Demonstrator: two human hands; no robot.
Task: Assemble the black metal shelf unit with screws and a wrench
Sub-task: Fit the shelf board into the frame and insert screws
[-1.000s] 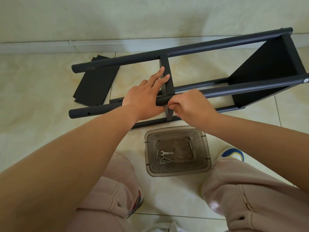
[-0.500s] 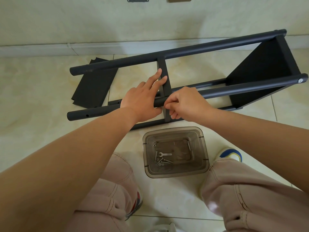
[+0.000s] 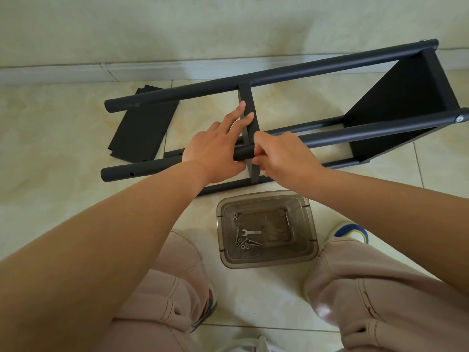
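Shelf unit of black metal tubes and panels (image 3: 317, 72) lies on its side on the pale tiled floor (image 3: 50, 123), and I have both hands at its middle crossbar.

My left hand (image 3: 215, 148) rests on the near tube with fingers straight, the fingertips (image 3: 250, 115) touching the flat black crossbar (image 3: 247, 97). My right hand (image 3: 286, 156) curls around the same near tube just right of the crossbar; what its fingertips pinch I cannot tell. One black shelf panel (image 3: 401, 102) is fitted at the right end. A loose black metal panel (image 3: 144, 130) lies flat on the floor behind the left end. Just in front of the frame, between my knees, sits a clear smoky plastic box (image 3: 311, 224) holding a small silver wrench (image 3: 250, 232) and silver screws (image 3: 245, 243).
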